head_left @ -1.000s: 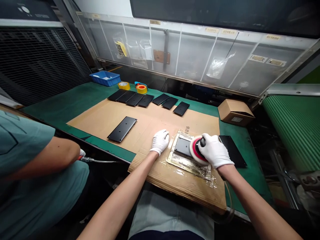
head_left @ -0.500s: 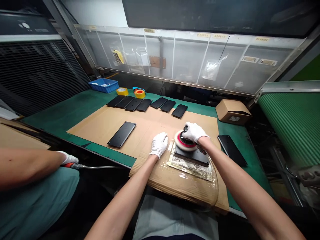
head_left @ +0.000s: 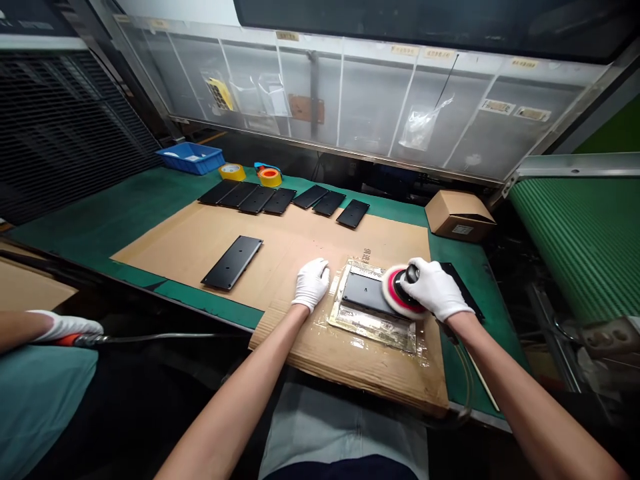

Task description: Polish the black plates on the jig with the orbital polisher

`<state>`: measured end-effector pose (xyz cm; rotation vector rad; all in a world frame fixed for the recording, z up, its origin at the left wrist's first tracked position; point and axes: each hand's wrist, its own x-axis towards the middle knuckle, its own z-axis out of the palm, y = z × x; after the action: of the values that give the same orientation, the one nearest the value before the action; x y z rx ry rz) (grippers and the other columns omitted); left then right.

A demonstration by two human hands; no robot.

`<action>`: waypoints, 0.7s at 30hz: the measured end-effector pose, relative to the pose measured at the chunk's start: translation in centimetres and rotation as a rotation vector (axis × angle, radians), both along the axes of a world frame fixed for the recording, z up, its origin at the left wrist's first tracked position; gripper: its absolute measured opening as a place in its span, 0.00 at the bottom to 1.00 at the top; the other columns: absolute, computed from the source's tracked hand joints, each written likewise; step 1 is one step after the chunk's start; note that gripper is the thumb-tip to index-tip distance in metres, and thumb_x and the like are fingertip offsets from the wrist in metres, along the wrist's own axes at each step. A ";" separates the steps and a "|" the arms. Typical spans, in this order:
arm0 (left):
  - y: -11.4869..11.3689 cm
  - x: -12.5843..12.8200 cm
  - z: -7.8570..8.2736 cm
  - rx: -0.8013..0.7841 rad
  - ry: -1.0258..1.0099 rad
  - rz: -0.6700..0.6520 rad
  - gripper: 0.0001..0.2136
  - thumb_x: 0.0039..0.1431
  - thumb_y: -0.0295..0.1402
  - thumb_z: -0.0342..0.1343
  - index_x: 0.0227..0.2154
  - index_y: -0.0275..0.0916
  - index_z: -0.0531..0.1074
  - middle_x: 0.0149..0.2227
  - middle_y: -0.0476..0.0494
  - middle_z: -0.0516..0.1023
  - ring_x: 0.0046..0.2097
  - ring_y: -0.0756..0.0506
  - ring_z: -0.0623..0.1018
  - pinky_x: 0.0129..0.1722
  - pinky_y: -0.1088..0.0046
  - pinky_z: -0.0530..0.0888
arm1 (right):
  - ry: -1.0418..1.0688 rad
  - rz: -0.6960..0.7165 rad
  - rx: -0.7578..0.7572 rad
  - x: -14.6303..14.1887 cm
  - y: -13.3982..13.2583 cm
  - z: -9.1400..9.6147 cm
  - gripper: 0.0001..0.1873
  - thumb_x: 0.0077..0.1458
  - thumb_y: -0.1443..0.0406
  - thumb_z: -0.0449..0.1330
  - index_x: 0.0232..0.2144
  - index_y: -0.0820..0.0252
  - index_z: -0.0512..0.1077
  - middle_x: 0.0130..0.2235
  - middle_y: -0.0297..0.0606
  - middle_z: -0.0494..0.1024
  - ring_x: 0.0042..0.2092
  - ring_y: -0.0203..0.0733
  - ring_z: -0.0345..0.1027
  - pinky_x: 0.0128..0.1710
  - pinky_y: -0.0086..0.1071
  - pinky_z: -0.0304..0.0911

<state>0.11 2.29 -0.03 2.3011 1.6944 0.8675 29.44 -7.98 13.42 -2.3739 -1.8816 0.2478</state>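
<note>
**Plate under the polisher**

Our gloved right hand was closed over the polisher's top, its pad on the plate's right end. Our left hand lay loosely open on the cardboard, holding nothing, just beside the glossy sheet under the plate. Unpinned, the plate could have skated if the pad caught its edge. Its long axis ran crosswise, dipping rightward.

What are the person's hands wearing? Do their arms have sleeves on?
The left hand and the right hand both wear snug white gloves that look like fabric and end at the wrist. Past the gloves, the left forearm and the right forearm are bare: no sleeves cover them, and no watch or band shows.
</note>
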 end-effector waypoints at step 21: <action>0.1 0.3 0.0 -0.038 -0.018 0.012 0.13 0.67 0.29 0.54 0.49 0.41 0.81 0.56 0.40 0.82 0.60 0.41 0.78 0.68 0.62 0.68 | 0.047 0.053 -0.014 0.7 -0.5 0.0 0.24 0.58 0.50 0.63 0.53 0.52 0.74 0.43 0.43 0.75 0.39 0.45 0.72 0.34 0.31 0.57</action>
<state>0.40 2.38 -0.07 2.2543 1.7045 0.8486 30.18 -8.47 13.38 -2.3084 -1.9293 0.3198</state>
